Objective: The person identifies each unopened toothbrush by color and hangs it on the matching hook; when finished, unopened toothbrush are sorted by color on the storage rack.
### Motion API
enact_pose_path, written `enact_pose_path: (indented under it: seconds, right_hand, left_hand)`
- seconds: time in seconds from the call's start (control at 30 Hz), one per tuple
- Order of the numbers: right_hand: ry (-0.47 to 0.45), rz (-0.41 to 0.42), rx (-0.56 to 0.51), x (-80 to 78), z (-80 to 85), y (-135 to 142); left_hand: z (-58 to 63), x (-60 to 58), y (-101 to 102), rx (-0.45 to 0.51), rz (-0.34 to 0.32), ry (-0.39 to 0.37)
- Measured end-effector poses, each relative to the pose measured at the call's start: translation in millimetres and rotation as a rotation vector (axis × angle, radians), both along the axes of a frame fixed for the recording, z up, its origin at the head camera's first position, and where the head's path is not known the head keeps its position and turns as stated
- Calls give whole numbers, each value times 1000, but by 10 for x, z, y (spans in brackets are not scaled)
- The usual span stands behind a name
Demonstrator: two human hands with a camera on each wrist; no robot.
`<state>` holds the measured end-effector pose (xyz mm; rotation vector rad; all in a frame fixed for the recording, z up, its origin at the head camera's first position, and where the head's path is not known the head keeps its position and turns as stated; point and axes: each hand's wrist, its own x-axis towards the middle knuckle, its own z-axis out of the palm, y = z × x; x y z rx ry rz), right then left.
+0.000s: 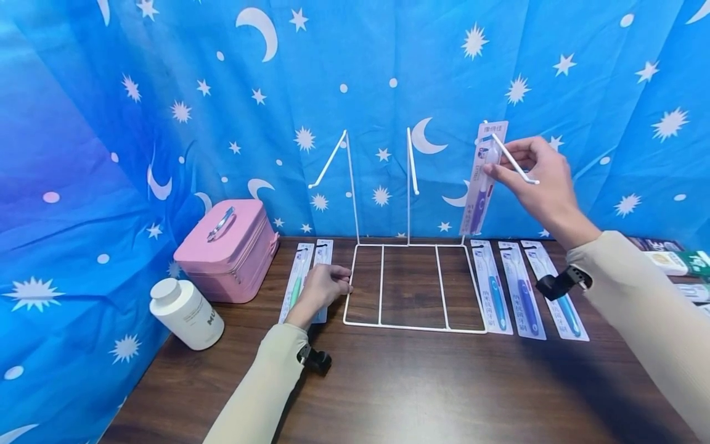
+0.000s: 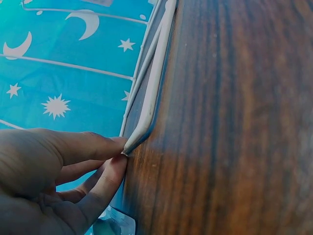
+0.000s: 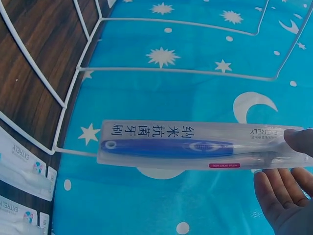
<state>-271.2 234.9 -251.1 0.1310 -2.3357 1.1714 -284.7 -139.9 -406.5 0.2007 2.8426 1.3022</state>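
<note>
A white wire display rack [image 1: 413, 245] with three upright hooks stands on the dark wooden table. My left hand [image 1: 322, 287] pinches the left side of its base between thumb and fingers; the left wrist view shows the fingertips at a bent corner of the white wire [image 2: 152, 93]. At the right hook [image 1: 516, 159], my right hand [image 1: 546, 179] holds a packaged purple toothbrush [image 1: 481, 191] by its upper part. The pack hangs nearly upright, and the hook sticks out in front of its top end. In the right wrist view the toothbrush pack [image 3: 195, 144] lies crosswise, thumb over its head end.
Several packaged toothbrushes [image 1: 519, 296] lie right of the rack, and two more, one a green toothbrush [image 1: 296, 283], lie left beside my left hand. A pink case [image 1: 227, 253] and a white bottle [image 1: 188, 314] stand at the left. Small boxes [image 1: 671, 262] sit far right. A blue star-patterned cloth hangs behind.
</note>
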Motion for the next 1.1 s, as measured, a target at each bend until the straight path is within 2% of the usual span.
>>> enact_pose_path:
  seconds: [0.2, 0.33, 0.53, 0.77, 1.0, 1.1]
  right_hand:
    - [9, -10, 11, -66, 12, 17]
    - [-3, 3, 31, -50, -2, 66]
    - [-59, -14, 102, 1, -119, 283]
    - [-174, -36, 162, 63, -407, 678]
    - [-256, -44, 221, 35, -837, 994]
    - [-283, -58, 242, 28, -990, 1111]
  left_hand:
    - [5, 0, 6, 11, -5, 10]
    - [10, 7, 13, 0, -8, 24]
    - [10, 9, 17, -3, -5, 41]
    - [21, 12, 19, -8, -10, 36]
    - [-16, 24, -4, -4, -3, 17]
    - [-33, 16, 2, -12, -5, 38]
